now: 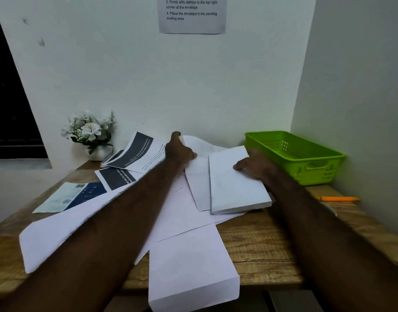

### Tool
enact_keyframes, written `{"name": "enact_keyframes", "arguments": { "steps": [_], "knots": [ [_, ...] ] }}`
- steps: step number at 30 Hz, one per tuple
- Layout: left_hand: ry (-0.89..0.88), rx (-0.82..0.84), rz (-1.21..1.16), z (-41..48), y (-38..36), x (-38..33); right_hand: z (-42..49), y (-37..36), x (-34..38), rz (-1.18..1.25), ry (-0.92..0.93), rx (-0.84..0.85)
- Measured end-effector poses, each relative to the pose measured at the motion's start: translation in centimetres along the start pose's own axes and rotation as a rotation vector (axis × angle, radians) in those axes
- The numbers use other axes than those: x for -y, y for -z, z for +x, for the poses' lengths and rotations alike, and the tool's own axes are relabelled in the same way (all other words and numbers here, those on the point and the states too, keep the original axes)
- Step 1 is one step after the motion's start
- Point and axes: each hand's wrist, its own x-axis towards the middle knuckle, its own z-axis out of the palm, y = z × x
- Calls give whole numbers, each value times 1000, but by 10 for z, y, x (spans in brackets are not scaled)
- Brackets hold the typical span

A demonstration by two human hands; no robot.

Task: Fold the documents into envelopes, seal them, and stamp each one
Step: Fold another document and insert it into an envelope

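Note:
A thick stack of white envelopes (236,185) lies on the wooden table (261,251) right of centre. My right hand (254,165) rests flat on its far right edge, fingers spread. My left hand (178,149) reaches to the back of the table and pinches the edge of a white sheet (198,143) that curls up behind the stack. Printed documents with dark blocks (135,152) fan out to the left of that hand. Blank white sheets (186,262) lie under my left forearm, and one hangs over the front edge.
A green plastic basket (295,154) stands at the back right against the wall. An orange pen (338,198) lies on the right side. A white flower pot (92,136) sits at the back left, a blue-and-white leaflet (69,197) near it. An instruction sheet (192,14) hangs on the wall.

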Motion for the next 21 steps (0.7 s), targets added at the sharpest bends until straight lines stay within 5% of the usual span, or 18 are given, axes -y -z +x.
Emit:
{"name": "enact_keyframes", "arguments": {
  "steps": [5,13,21],
  "knots": [
    [82,-36,-320,24,25,8,7,4,-4,29,8,-62],
    [16,-95,-472,6,80,-8,6,1,-3,-69,-20,-86],
    [7,-137,-568,5,115,-6,1,-4,-4,-379,137,-58]
  ]
}}
